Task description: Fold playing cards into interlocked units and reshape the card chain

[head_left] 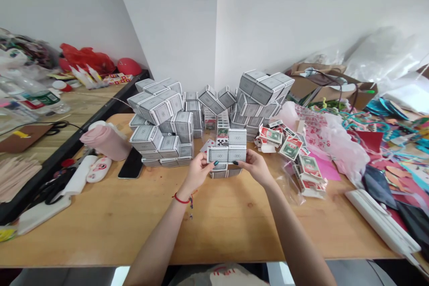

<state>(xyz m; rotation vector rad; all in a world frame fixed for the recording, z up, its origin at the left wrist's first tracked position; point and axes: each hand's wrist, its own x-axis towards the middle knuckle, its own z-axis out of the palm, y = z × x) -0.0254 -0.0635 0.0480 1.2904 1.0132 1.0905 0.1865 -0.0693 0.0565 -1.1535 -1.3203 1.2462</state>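
Between my two hands is a playing-card block (221,154), covered with grey patterned card backs. My left hand (197,170) pinches its left side, with the thumb on the front face. My right hand (257,167) closes on its right side in the same way. Another card block (219,173) shows just below it, and a further one (237,136) rises behind; I cannot tell whether they are joined. Farther back, similar blocks are stacked in a left pile (160,105) and a right pile (259,91). Card faces (222,142) show between the piles.
Opened red and green card boxes (291,146) lie to the right, near a crumpled plastic bag (338,136). A black phone (131,164) and a rolled pink cloth (106,140) lie left. A white power bank-like case (378,219) lies at the right edge.
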